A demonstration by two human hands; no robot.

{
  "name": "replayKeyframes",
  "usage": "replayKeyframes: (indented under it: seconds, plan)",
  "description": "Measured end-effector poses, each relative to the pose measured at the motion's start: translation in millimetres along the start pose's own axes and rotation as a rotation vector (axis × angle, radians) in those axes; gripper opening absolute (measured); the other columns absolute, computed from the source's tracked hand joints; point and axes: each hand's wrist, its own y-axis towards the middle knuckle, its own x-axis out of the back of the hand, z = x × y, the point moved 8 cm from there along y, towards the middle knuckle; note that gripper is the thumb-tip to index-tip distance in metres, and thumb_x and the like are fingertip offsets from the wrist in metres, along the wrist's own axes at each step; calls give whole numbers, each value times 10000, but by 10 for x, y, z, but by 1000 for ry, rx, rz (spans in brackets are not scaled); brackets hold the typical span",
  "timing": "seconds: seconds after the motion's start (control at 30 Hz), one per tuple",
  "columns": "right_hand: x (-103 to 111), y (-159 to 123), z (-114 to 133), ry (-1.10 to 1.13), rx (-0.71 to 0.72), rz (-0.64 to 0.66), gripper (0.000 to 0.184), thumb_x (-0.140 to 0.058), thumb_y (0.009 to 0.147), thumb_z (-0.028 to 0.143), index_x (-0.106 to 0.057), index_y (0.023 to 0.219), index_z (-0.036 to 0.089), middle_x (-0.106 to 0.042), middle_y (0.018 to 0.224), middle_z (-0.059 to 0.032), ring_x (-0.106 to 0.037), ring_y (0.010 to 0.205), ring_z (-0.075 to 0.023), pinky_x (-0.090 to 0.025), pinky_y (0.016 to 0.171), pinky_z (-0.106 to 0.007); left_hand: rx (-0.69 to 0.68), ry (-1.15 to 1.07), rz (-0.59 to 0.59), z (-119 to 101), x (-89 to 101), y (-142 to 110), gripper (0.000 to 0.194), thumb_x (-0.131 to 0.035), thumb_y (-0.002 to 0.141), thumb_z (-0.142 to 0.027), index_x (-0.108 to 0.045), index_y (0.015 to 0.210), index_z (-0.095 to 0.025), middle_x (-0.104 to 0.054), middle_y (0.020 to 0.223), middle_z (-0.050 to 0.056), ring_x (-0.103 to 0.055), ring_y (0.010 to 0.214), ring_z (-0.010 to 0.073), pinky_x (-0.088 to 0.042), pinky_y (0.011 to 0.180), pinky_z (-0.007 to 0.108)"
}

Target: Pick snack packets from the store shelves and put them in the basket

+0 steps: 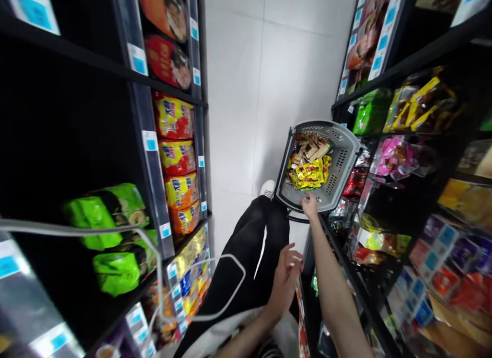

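Observation:
A grey shopping basket with perforated walls stands between my legs and the right-hand shelves. Inside it lie small yellow snack packets in the near part and beige-brown packets behind them. My right hand reaches over the basket's near side, just short of the yellow packets. Its fingers look slightly apart, with nothing visible in them. Closer to my body, my left hand hovers over my leg beside the right forearm. Its fingers are loosely bent and apart, holding nothing.
Shelves flank both sides of the aisle. On the left are red-and-yellow noodle packs and green packs; on the right, bagged snacks. A white cable loops across the lower left. Pale floor tiles run ahead.

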Motion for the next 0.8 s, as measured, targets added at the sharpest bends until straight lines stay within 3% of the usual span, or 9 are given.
replayKeyframes:
  seconds: [0.1, 0.2, 0.3, 0.4, 0.47, 0.57, 0.67, 0.8]
  plan:
    - [-347, 423, -137, -25, 32, 22, 293, -553, 798, 133, -739, 1023, 143, -544, 1397, -146, -469, 1301, -277, -338, 1141, -394, 86, 31, -60, 297, 321, 238, 434, -627, 891, -462, -527, 1253, -247, -632, 968, 40, -587, 782, 169, -463, 713, 295]
    - [-720, 754, -306, -37, 52, 63, 205, -595, 749, 90, -755, 856, 162, -522, 1424, -124, -412, 1332, -303, -313, 1152, -408, 144, 108, -108, 545, 638, 413, 411, -616, 884, -478, -566, 1211, -233, -646, 963, 48, -614, 803, 183, -484, 744, 313]
    - [-1027, 957, -468, -19, 52, 66, 265, -607, 710, 55, -746, 921, 132, -543, 1394, -158, -419, 1307, -313, -320, 1136, -427, 202, 213, -156, 750, 832, 477, 395, -616, 872, -473, -604, 1177, -223, -666, 959, 58, -631, 831, 202, -496, 801, 341]
    - [-1178, 1011, -553, 46, 52, 0, 399, -554, 742, 53, -702, 1108, 110, -579, 1332, -174, -464, 1257, -290, -335, 1117, -433, 239, 313, -130, 860, 835, 502, 345, -619, 863, -455, -648, 1108, -214, -687, 930, 64, -639, 865, 223, -494, 837, 352]
    - [-1186, 976, -557, 112, 58, -72, 392, -502, 793, 78, -690, 1134, 127, -617, 1262, -156, -504, 1204, -265, -356, 1098, -417, 258, 344, -78, 888, 780, 517, 320, -596, 876, -448, -660, 1077, -208, -700, 921, 68, -646, 885, 231, -493, 844, 349]
    - [-1087, 873, -542, 225, 41, -199, 283, -474, 846, 155, -709, 1003, 146, -662, 1082, -130, -564, 1065, -248, -420, 1018, -396, 273, 341, -28, 880, 727, 528, 309, -559, 894, -446, -660, 1054, -201, -710, 893, 65, -654, 858, 226, -496, 812, 332]
    - [-899, 773, -550, 335, 0, -314, 239, -478, 835, 201, -687, 928, 134, -650, 1009, -132, -585, 957, -238, -479, 893, -364, 251, 333, -23, 833, 722, 524, 276, -568, 884, -416, -665, 1023, -198, -712, 867, 54, -654, 811, 211, -496, 769, 313]
    - [-546, 678, -549, 468, -26, -390, 274, -477, 798, 202, -669, 976, 120, -655, 1041, -143, -599, 928, -230, -499, 823, -344, 203, 322, -5, 783, 712, 474, 230, -595, 855, -361, -672, 999, -198, -711, 851, 45, -659, 780, 207, -506, 727, 305]
